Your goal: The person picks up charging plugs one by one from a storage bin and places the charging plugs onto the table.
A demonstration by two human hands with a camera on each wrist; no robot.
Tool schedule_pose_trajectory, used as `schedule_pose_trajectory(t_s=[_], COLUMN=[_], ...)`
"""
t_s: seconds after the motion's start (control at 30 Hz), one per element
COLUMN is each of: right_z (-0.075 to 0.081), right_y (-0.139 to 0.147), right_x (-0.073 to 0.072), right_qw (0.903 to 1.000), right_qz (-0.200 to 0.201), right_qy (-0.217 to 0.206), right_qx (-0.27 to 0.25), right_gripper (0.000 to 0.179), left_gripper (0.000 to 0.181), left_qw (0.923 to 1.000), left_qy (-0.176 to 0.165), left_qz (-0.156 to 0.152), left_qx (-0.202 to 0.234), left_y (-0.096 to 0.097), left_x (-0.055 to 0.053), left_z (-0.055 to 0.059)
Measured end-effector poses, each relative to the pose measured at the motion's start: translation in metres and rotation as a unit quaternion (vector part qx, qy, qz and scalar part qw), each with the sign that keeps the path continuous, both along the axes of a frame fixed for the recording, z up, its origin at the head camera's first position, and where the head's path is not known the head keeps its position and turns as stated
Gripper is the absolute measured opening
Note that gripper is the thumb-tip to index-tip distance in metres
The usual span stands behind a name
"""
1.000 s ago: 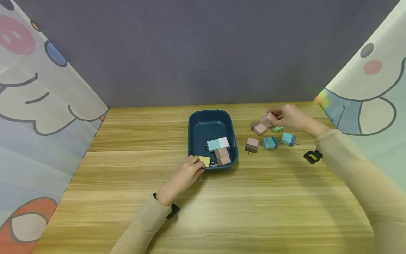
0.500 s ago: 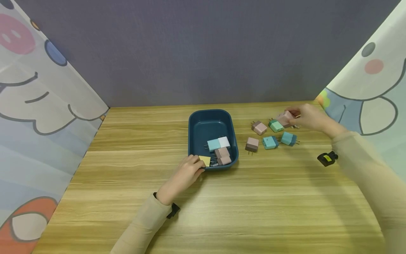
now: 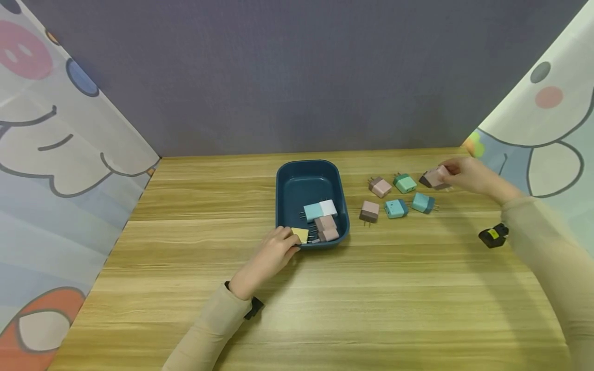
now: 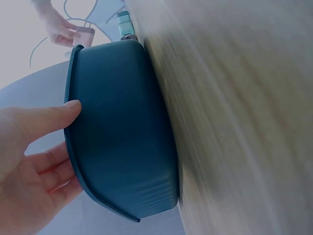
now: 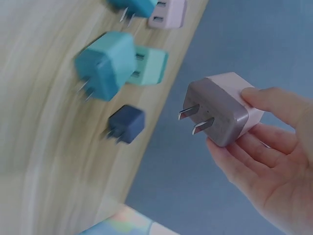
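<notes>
My right hand (image 3: 471, 178) pinches a pink wall charger (image 5: 222, 107) with a grey-brown prong end, held above the table at the far right. Its two metal prongs point away from the palm in the right wrist view. My left hand (image 3: 277, 245) grips the near left rim of a dark blue bin (image 4: 112, 112), thumb outside and fingers over the edge. Inside the bin lie a light blue charger (image 3: 313, 212), a white one (image 3: 328, 207), a yellow one (image 3: 299, 234) partly behind my fingers, and two pinkish ones (image 3: 326, 228).
Right of the bin, several chargers lie on the wooden table (image 3: 209, 206): pink (image 3: 380, 187), green (image 3: 405, 183), pink-brown (image 3: 369, 212) and two blue (image 3: 396, 208). A small dark navy charger (image 5: 127, 123) lies near the held one. A grey panel (image 3: 297, 77) stands behind.
My right hand has moved right with the pink charger, uncovering the green charger, and the held charger's dark end now faces left. My left hand stays on the bin rim.
</notes>
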State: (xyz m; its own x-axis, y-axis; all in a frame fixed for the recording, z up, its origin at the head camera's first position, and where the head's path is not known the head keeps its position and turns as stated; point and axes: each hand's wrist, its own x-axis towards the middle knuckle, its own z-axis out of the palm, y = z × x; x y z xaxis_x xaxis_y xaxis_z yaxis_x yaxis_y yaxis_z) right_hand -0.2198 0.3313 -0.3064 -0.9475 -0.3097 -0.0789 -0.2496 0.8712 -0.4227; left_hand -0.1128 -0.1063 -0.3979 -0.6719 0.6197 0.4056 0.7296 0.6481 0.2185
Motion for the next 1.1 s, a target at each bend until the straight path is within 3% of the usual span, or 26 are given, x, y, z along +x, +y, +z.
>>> schedule_pose_trajectory(t_s=[0.3,1.1], right_z=[-0.017,-0.051], right_y=[0.026,0.058], right_x=[-0.005,-0.008], right_qw=[0.9995,0.9951], right_qz=[-0.016,-0.039], right_qy=[-0.014,-0.087], right_qx=[0.024,0.027], right_gripper=[0.042,0.045], left_gripper=[0.007,0.007], left_qw=[1.0,1.0], left_qy=[0.002,-0.005], left_qz=[-0.001,-0.001], left_qx=[0.004,0.001], left_y=[0.0,-0.001], left_x=[0.0,0.0], left_z=[-0.001,-0.002])
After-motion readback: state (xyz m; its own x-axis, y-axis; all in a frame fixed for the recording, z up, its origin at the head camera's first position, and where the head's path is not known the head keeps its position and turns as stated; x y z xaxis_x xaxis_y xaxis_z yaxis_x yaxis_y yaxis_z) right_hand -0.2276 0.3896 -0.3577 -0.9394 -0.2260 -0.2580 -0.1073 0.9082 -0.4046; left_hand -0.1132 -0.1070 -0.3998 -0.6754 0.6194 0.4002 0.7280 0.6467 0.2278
